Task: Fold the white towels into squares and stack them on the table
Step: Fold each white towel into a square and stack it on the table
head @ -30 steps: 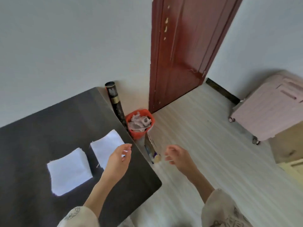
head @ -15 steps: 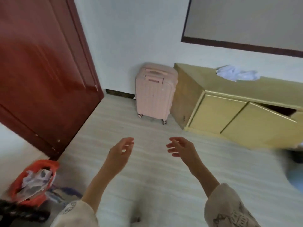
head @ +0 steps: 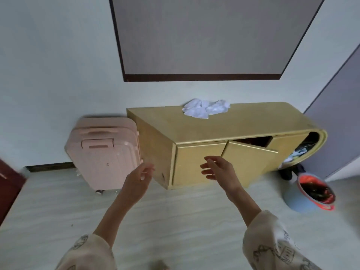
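Head view: empty hands (head: pixel 176 177) face crumpled white towels (head: pixel 205 109) atop cabinet (head: pixel 243 123).

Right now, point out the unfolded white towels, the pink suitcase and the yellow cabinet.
white towels (head: pixel 205 109), head view, middle of the crumpled pile.
pink suitcase (head: pixel 105 160), head view, front shell.
yellow cabinet (head: pixel 243 121), head view, bare top surface.

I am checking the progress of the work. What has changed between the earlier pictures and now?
The view turned right, away from the dark table with its folded towels, to the yellow wooden cabinet, where crumpled white towels lie. The pink suitcase is now at the left. Nothing was taken or released: the left hand and right hand stay open and empty.
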